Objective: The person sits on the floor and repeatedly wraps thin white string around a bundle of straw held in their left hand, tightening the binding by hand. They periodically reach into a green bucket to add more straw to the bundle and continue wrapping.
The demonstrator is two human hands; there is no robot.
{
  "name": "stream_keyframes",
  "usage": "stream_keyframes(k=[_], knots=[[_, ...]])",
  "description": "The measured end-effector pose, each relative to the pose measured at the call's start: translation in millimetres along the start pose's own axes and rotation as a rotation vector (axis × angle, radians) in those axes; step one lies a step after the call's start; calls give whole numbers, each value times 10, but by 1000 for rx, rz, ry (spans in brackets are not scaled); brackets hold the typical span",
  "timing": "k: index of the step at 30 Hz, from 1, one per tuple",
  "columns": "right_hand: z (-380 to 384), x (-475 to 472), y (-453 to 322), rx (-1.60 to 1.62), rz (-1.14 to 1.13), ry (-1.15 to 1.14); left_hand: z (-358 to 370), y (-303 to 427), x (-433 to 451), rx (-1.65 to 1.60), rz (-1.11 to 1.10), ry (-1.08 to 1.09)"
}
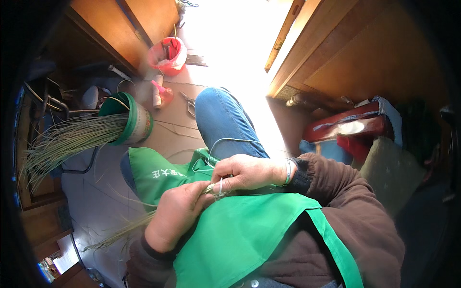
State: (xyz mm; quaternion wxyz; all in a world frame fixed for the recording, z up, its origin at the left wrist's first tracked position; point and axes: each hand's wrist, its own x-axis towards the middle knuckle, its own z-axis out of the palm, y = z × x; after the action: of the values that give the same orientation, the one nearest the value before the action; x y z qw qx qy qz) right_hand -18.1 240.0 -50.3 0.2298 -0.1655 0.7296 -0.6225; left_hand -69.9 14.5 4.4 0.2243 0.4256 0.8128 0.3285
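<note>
My left hand grips a bundle of thin, pale green plant stems. Their loose ends trail out to the lower left, past my wrist. At the bundle's other end, over my lap, the thumb and fingers of my right hand pinch the gathered stems close to my left fingertips. A thin pale loop crosses at my right thumb; whether it is cord or a ring I cannot tell. Thin pale cord curves over my jeans knee down towards my right hand. A green apron bearing white writing lies under both hands.
A tipped green-rimmed bucket holds many long stems at left. Scissors, a thread spool and a pink-nozzled bottle lie on the tiled floor. Beyond is a lined red bin. Bags sit at right beside a wooden door.
</note>
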Motion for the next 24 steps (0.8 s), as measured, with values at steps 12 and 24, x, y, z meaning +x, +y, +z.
stream_keyframes(k=[12, 24], knots=[[-45, -103, 89, 335, 214, 69, 244, -21, -84, -536, -294, 26], [-112, 287, 134, 1234, 96, 68, 287, -58, -46, -530, -248, -5]])
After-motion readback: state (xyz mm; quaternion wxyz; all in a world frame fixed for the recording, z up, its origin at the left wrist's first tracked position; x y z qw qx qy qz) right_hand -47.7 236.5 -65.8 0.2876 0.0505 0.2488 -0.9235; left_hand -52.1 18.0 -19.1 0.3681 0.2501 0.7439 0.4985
